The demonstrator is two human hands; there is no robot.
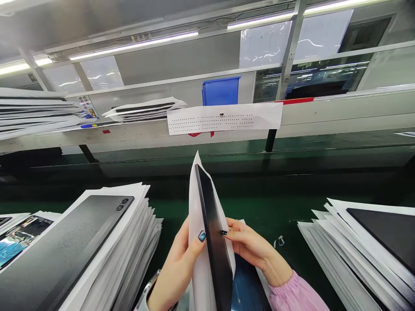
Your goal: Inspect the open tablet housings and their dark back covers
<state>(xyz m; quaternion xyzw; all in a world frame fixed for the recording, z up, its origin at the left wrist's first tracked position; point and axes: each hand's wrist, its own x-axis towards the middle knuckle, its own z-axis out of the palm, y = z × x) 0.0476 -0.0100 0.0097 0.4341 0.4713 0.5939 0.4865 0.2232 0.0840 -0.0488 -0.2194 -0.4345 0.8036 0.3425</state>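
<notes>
A dark tablet [212, 233] stands tilted on its edge in front of me, with white wrapping sheet [195, 211] on both sides of it. My left hand [178, 259] is closed around the left side, its thumb pressing the sheet near the tablet's edge. On the right, my right hand [251, 248] pinches the wrapping against the tablet's face with thumb and fingers, some of them hidden behind the sheet. Below my right hand lies a dark panel with a bluish shine [248, 280], partly covered by the wrapped tablet.
To the left, a grey tablet with two cameras [74, 242] tops a tall stack of white sheets [136, 255]. An opened device [19, 237] lies beyond. Another stack with a dark tablet [385, 233] stands right. A shelf [136, 136] holding sheets and a blue bin [222, 91] crosses ahead.
</notes>
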